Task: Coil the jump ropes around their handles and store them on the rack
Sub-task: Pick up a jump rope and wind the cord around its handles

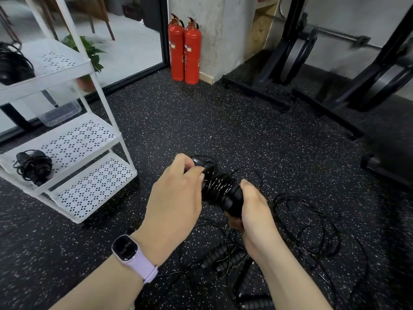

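I hold a black jump rope (220, 189) above the floor, its thin cord wound in tight turns around the paired handles. My right hand (252, 209) grips the near end of the handles. My left hand (178, 186) pinches the cord at the far end of the bundle, where a loose loop sticks out. More black jump ropes (308, 229) lie tangled on the floor below and to the right, their ribbed handles (223, 256) near my wrists. The white rack (93, 139) stands at left with a coiled rope (33, 167) on its middle shelf and another (13, 63) on the top shelf.
Two red fire extinguishers (185, 50) stand against a concrete pillar at the back. Black gym equipment frames (335, 81) fill the right side. A clear plastic tub (60, 113) and a potted plant (89, 61) sit behind the rack. The floor is speckled black rubber.
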`<state>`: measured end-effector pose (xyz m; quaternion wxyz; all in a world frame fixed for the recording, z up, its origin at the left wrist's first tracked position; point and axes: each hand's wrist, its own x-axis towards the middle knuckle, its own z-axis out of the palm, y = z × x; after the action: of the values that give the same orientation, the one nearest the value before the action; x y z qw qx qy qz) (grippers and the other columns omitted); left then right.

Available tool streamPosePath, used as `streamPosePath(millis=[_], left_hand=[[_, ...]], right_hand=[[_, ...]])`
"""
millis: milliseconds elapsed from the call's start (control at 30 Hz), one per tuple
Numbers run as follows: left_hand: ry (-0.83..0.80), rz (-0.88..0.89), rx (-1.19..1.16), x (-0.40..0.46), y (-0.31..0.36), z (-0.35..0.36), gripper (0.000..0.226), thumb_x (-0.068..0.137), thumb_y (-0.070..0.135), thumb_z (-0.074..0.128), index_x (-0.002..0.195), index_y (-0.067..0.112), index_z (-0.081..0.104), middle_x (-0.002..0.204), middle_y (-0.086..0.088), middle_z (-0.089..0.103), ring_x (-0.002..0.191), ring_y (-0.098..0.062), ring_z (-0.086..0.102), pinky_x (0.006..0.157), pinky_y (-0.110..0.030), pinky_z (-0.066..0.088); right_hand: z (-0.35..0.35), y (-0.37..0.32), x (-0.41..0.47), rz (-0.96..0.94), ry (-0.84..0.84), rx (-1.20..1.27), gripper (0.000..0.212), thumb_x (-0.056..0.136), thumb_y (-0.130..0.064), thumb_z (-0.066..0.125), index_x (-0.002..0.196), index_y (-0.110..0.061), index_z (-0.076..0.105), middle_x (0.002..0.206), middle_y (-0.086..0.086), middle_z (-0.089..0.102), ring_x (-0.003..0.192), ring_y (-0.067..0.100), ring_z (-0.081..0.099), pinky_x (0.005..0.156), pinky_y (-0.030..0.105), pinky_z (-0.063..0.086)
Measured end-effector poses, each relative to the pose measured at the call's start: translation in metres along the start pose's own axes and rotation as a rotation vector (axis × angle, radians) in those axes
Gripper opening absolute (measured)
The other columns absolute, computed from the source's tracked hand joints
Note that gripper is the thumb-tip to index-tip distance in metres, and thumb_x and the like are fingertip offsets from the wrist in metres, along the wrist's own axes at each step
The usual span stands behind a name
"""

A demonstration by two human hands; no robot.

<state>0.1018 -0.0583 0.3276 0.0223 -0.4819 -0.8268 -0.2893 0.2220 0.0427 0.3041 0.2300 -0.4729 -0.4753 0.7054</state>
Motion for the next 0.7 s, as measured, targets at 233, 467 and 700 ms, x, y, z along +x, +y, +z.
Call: streamPosePath(millis=[233, 467, 700], left_hand=[[0.045, -0.032, -0.073, -0.001, 0.009, 0.001, 0.026, 0.103, 0.016, 0.047, 0.119, 0.009, 0.067, 0.106, -0.001, 0.055, 0.081, -0.021, 0.057, 0.07, -0.04, 0.053], [-0.025, -0.129, -0.115, 0.002, 0.004, 0.008, 0.026, 0.104, 0.02, 0.042, 0.107, 0.01, 0.065, 0.115, 0.003, 0.039, 0.091, -0.015, 0.051, 0.085, -0.03, 0.047], [-0.251, 0.011, -0.174, 0.005, -0.013, 0.0, 0.012, 0.102, 0.023, 0.055, 0.114, 0.022, 0.055, 0.12, 0.013, 0.035, 0.099, 0.006, 0.046, 0.088, -0.011, 0.035]], right_hand=[[-0.003, -0.001, -0.001, 0.004, -0.015, -0.003, 0.029, 0.107, -0.039, 0.043, 0.116, -0.02, 0.062, 0.089, 0.002, 0.065, 0.059, 0.007, 0.057, 0.043, 0.016, 0.041], [-0.001, 0.0, -0.005, -0.014, -0.021, -0.062, 0.035, 0.107, -0.037, 0.043, 0.083, -0.025, 0.066, 0.076, -0.003, 0.068, 0.059, 0.006, 0.06, 0.044, 0.017, 0.042], [-0.007, -0.002, -0.001, 0.004, -0.005, -0.042, 0.027, 0.107, -0.035, 0.041, 0.094, -0.022, 0.061, 0.084, 0.002, 0.063, 0.064, 0.012, 0.056, 0.043, 0.016, 0.04]])
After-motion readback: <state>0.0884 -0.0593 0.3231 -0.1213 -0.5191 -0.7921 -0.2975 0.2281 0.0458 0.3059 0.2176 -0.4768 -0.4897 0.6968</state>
